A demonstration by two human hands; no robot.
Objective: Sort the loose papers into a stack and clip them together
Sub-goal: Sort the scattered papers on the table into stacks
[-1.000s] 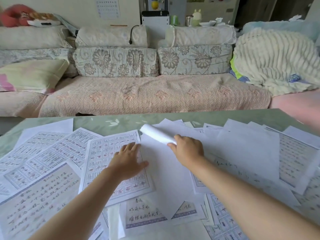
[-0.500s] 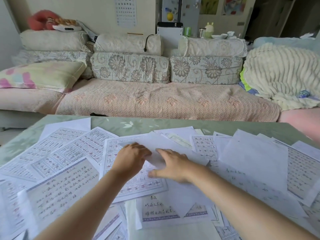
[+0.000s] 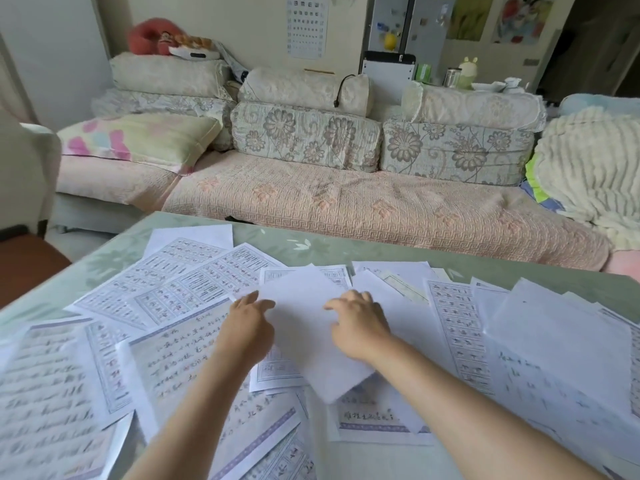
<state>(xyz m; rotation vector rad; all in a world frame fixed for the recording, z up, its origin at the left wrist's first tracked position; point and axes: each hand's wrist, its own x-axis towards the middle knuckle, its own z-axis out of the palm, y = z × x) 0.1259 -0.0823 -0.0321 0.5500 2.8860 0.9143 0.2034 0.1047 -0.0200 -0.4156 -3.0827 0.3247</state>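
Loose papers lie scattered over the green table, all round the blank sheet in the middle, and that's where you are. Your left hand is at the blank sheet's left edge, fingers loosely stretched, tips touching the paper, nothing clasped. Your right hand sits on the blank sheet's right side, fingers bent down onto it; whether the thumb has it pinched, I can't tell. Under the blank sheet lies a printed grid page. Beyond it, the sofa.
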